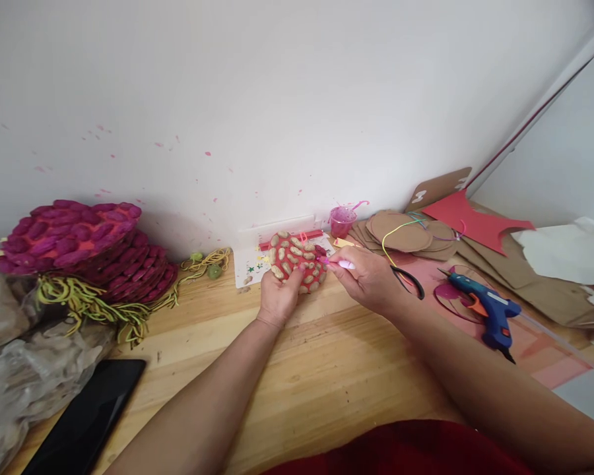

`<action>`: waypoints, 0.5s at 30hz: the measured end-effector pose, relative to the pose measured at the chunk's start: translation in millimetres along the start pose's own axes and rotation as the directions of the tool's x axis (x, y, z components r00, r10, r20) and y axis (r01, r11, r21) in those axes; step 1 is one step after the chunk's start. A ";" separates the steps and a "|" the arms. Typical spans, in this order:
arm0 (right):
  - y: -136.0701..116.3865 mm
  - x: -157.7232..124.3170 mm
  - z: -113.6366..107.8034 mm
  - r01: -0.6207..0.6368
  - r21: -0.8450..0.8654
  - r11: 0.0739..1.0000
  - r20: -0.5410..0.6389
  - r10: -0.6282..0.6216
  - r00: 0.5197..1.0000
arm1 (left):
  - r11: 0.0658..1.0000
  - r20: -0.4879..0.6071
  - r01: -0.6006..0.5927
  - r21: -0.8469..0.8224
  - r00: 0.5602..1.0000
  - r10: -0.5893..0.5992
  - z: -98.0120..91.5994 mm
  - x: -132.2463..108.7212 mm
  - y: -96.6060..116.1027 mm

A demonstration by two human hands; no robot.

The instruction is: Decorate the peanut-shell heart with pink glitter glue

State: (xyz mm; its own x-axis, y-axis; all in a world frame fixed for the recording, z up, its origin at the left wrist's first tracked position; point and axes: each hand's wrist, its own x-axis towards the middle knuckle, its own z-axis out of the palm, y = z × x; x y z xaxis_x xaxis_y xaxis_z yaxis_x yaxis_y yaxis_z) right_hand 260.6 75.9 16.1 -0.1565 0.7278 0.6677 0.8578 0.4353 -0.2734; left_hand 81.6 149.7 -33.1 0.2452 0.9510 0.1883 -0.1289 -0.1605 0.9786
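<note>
My left hand (280, 293) grips the lower edge of a round red disc (293, 262) covered with unshelled peanuts, its thumb on top. In my right hand (369, 277) is a paintbrush (345, 264) with a pale handle, its pink end touching the disc's right side. A few peanuts there are magenta; the others are bare tan. The disc is held over a white sheet (242, 260) with small coloured stars. Behind it on the right stands a plastic cup of pink paint (343, 221).
Finished-looking magenta peanut discs (74, 237) with yarn fringe are stacked left, beside plastic bags (49, 376) and a black phone (86, 422). Right are cardboard circles (398, 231), scissors (410, 282), a blue glue gun (490, 310) and red paper (475, 218). A paint-spotted wall rises behind.
</note>
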 end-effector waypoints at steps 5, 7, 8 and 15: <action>0.9 -0.6 0.2 -0.002 -0.008 1.000 0.007 0.002 1.000 | 1.000 -0.008 0.008 -0.021 1.000 -0.008 1.5 -0.5 1.0; 1.5 -0.6 -1.1 -0.050 0.015 0.999 -0.007 0.050 0.999 | 0.998 -0.014 0.025 -0.053 1.000 -0.026 1.6 0.2 -1.4; 2.3 -0.6 -2.0 -0.088 0.041 0.995 -0.032 0.090 0.995 | 0.997 -0.016 0.029 -0.065 0.999 -0.030 1.5 0.8 -2.9; 18.7 -0.9 -6.6 -0.319 0.328 0.889 -0.198 0.394 0.897 | 0.990 -0.021 0.042 -0.134 0.999 -0.045 -0.1 6.6 -15.3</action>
State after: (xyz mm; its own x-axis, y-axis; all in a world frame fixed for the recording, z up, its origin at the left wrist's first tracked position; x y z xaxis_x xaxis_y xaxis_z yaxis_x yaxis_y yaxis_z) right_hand 279.9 79.8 15.1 0.2945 0.7200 0.6284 0.6524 0.3290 -0.6828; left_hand 85.1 158.5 -46.8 0.2302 0.9627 0.1422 -0.2461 -0.0838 0.9656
